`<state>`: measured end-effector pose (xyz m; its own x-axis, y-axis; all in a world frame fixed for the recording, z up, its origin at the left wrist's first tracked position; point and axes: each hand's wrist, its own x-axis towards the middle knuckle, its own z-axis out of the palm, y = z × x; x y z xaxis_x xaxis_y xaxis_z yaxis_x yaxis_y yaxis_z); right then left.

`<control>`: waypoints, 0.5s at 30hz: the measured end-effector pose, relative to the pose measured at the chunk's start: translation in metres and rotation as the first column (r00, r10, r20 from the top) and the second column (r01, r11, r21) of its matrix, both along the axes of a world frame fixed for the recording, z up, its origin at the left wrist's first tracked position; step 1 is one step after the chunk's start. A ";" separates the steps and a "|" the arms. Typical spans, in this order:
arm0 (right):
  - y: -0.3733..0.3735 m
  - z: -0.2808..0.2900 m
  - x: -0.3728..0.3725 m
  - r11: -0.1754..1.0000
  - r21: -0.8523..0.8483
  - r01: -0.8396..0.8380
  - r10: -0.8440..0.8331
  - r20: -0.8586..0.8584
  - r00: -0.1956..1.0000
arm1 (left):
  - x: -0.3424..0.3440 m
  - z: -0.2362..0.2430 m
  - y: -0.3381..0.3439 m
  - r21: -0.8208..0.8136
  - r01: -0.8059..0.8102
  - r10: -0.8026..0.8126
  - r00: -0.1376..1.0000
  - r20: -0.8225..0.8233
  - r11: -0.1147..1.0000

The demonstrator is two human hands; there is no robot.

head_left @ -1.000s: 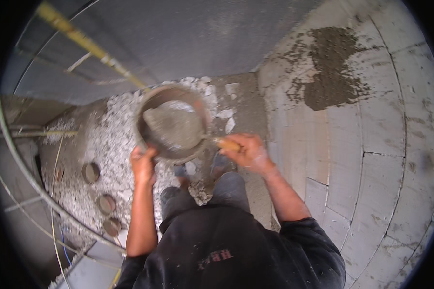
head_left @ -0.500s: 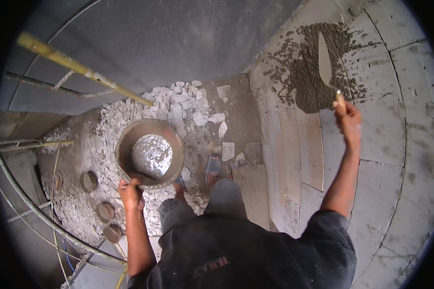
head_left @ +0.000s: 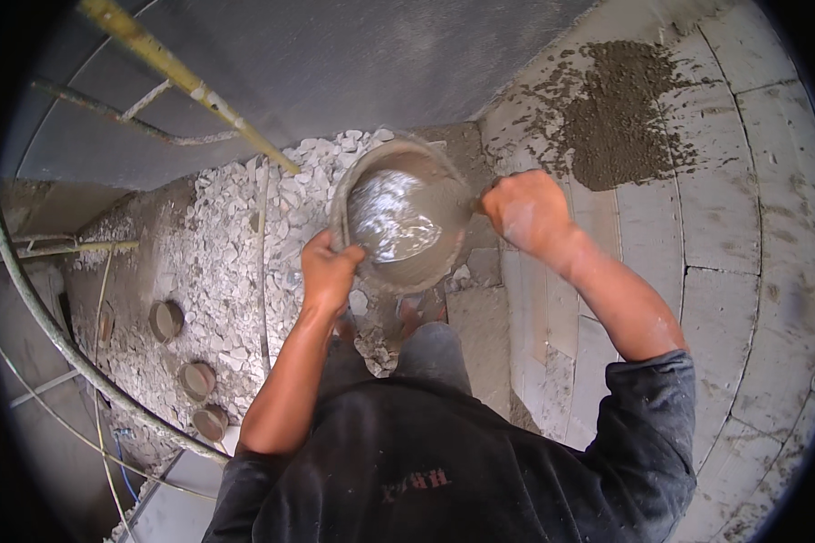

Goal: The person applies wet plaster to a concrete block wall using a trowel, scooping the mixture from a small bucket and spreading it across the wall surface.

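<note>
My left hand (head_left: 328, 271) grips the near-left rim of a round bucket (head_left: 421, 271), thumb over the edge. Wet grey mortar (head_left: 391, 222) glistens inside it. My right hand (head_left: 527, 213) is closed around the handle of a pointed trowel (head_left: 442, 203), mostly hidden by the fist. The trowel's mortar-coated blade reaches over the bucket's right rim into the mortar. To the upper right, a dark patch of mortar (head_left: 620, 118) is spattered across the pale block wall (head_left: 720, 217), apart from both hands.
Broken white rubble (head_left: 222, 244) covers the ground at left, with several small round containers (head_left: 166, 320) on it. A yellow scaffold pole (head_left: 186, 77) slants in from the upper left; a curved pipe (head_left: 59, 335) runs below. A dark grey wall (head_left: 353, 63) stands ahead.
My right hand has brought the trowel from the mortar patch on the wall down-left into the bucket. The bucket, held by my left hand, has moved right and slightly up.
</note>
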<state>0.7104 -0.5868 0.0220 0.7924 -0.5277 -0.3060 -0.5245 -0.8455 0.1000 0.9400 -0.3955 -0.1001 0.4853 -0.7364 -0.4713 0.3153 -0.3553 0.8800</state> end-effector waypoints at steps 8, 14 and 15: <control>0.054 -0.097 -0.015 0.735 0.657 0.167 -0.496 0.354 0.793 | 0.032 0.009 -0.002 -0.092 -0.052 0.046 0.997 -0.063 0.994; 0.062 -0.080 -0.003 0.627 0.774 0.090 -0.664 0.469 0.583 | 0.068 -0.033 0.021 0.029 -0.208 0.205 0.975 0.085 0.978; 0.060 -0.091 -0.009 0.512 0.857 0.064 -0.738 0.401 0.542 | 0.071 -0.031 0.023 0.055 -0.208 0.205 0.977 0.057 0.977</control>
<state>0.7016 -0.5271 -0.0694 0.6523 -0.7211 -0.2336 -0.4220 -0.0895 -0.9022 1.0109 -0.3724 -0.1311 0.6481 -0.5890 -0.4828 0.3429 -0.3403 0.8756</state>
